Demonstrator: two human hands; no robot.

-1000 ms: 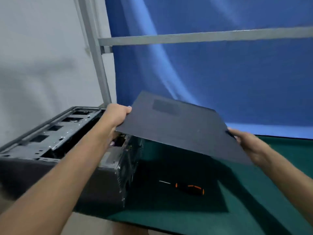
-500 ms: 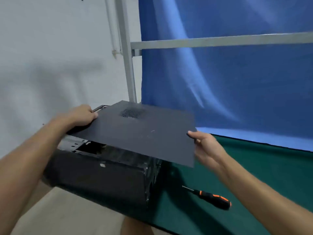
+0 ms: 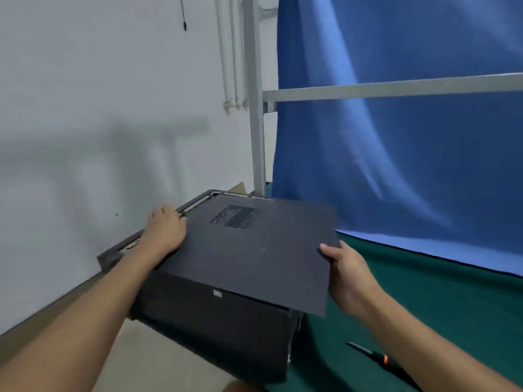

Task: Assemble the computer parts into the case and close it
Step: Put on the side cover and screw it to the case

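The orange-collared screwdriver [image 3: 379, 360] is lying on the green bench [image 3: 438, 306], its handle hiding under the right forearm. The right hand [image 3: 348, 275] is clamping the matte black side panel [image 3: 254, 256] with its thumb on top. The left hand [image 3: 164, 230] is curling its fingers over the opposite edge, tips hidden. The mesh-vented panel is now sitting nearly flat on the case [image 3: 220, 329], no longer raised.

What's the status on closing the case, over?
Left hand and right hand grip the panel by its edges. Panel lies on the case, overhanging right, not seated. Screwdriver on table, clear of it.
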